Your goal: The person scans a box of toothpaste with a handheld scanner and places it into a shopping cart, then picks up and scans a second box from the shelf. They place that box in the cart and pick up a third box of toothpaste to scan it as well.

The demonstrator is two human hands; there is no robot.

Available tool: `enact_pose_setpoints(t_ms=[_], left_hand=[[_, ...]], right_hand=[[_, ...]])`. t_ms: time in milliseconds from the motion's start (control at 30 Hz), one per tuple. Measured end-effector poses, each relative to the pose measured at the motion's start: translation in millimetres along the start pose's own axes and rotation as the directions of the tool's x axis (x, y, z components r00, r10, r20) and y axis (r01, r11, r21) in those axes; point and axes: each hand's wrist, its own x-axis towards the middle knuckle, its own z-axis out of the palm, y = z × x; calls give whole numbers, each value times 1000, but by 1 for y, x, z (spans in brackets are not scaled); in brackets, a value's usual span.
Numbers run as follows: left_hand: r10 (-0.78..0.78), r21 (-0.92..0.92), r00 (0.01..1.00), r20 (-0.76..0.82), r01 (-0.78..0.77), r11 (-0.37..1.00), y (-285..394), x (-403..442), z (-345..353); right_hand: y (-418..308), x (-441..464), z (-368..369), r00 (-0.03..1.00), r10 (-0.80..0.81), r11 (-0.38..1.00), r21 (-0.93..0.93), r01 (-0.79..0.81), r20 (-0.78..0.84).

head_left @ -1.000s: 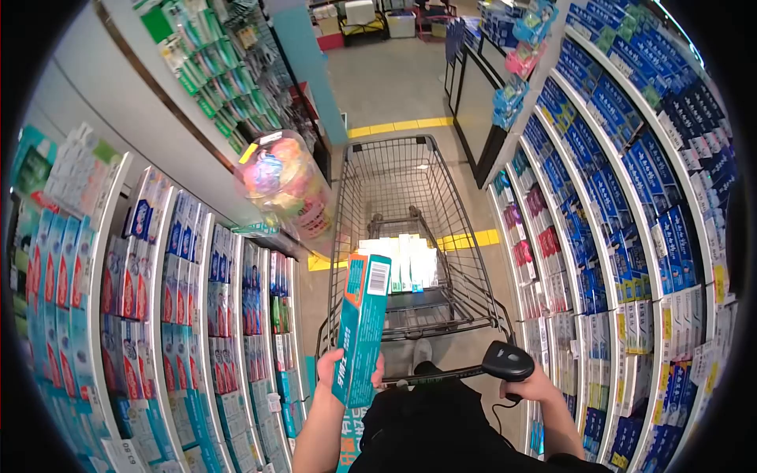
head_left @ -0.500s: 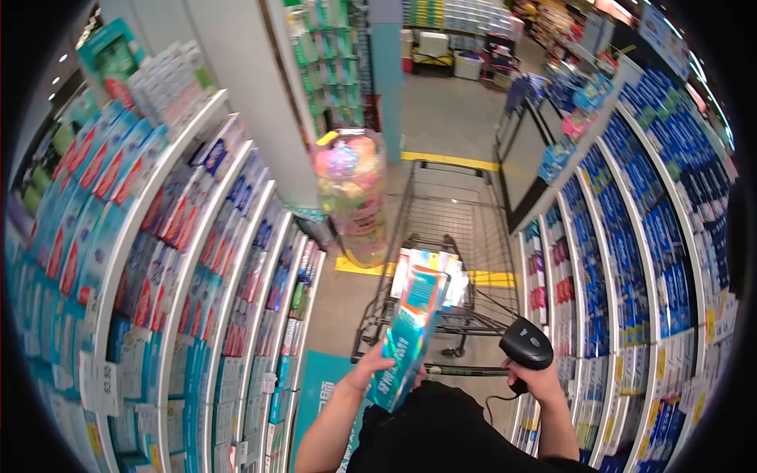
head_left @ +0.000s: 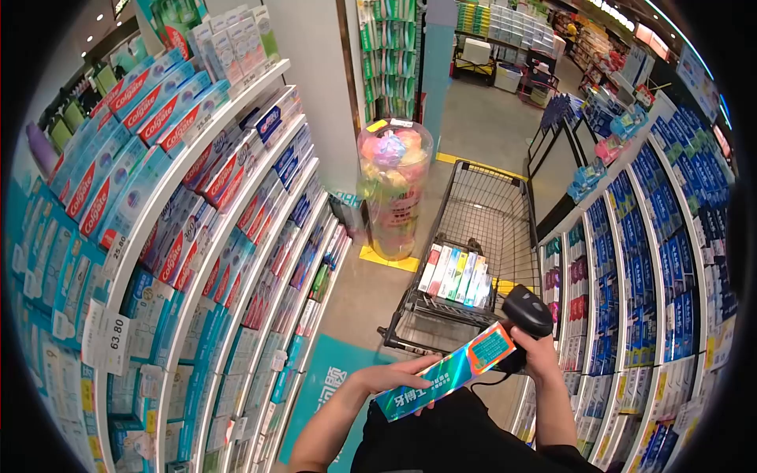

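Teal box (head_left: 446,374), pinched by left fingers (head_left: 408,374), points lengthwise toward right fingers (head_left: 538,350) gripping a scanner (head_left: 527,310).

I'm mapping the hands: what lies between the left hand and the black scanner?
The teal box, held in the left hand, extends toward the black scanner, as the head view shows.

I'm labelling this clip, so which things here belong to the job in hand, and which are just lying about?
In the job, judging by the hands:
- teal box, in the left hand
- black scanner, in the right hand
- probably the cart and its row of boxes

Apparently just around:
- Colgate boxes, shelved
- clear bin
- hanging green packs
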Motion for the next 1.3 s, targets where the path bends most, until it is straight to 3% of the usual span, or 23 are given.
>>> enact_pose_setpoints(t_ms=[100, 133, 200, 300, 333, 433, 467, 567, 600, 667, 767, 833, 900, 967, 1000, 1033, 1100, 1200, 1300], left_hand=[[-8, 26, 1000, 25, 7, 1000, -8, -11, -5], [-5, 27, 999, 45, 4, 1000, -10, -14, -8], [7, 38, 998, 66, -10, 999, -11, -24, -11], [102, -146, 994, -24, -104, 984, -4, -58, -5], [312, -267, 949, 41, -291, 919, -21, -65, -26], [484, -237, 850, -207, -523, 818, -56, -87, -43], [472, -214, 811, -345, -558, 802, -66, -86, -40], [461, -64, 694, -553, -586, 807, -101, -74, -37], [370, -89, 616, -696, -585, 806, -108, -67, -34], [295, -101, 555, -778, -573, 813, -126, -61, -41], [234, -78, 397, -888, -630, 772, -137, -70, -38], [237, -26, 299, -925, -669, 742, -143, -78, -38], [253, 80, 176, -951, -651, 755, -159, -88, -49], [268, 164, 80, -960, -616, 771, -169, -100, -51], [244, 153, 59, -968, -629, 762, -173, -103, -48], [228, 145, 49, -973, -637, 757, -177, -105, -43], [204, 140, 24, -979, -645, 751, -186, -108, -31], [176, 149, -21, -984, -635, 758, -201, -96, -10], [225, 229, -83, -971, -597, 769, -215, -70, 11]], right_hand=[[-8, -3, 10, 990, 90, 990, -121, -76, 112], [-3, -2, 17, 996, -2, 987, -157, 17, 91], [-1, -3, 22, 994, 72, 992, -110, -63, 77], [3, -8, 31, 995, 98, 995, 8, -98, 3], [8, -9, 30, 996, 79, 997, 25, -79, -37], [24, -13, 34, 995, 36, 999, 15, -34, -97], [29, -14, 38, 995, 26, 1000, 1, -26, -96], [43, -19, 53, 995, 18, 997, -79, -26, -100], [48, -20, 54, 996, 49, 992, -108, -57, -74], [48, -23, 63, 994, 108, 990, -88, -108, 0], [66, -18, 52, 994, 76, 977, -191, -90, -84], [104, -12, 22, 987, -66, 893, -449, -7, -148], [140, -16, -21, 984, -52, 581, -807, -107, -168], [157, -26, -32, 965, 87, 489, -834, -257, -246], [168, -33, -34, 951, 37, 434, -853, -291, -306], [173, -37, -35, 968, -37, 436, -876, -206, -247], [200, -32, -59, 975, -37, 373, -909, -188, -217], [198, -10, -76, 952, 251, 501, -819, -281, -173], [180, -1, -71, 956, 267, 866, -406, -292, -118]])
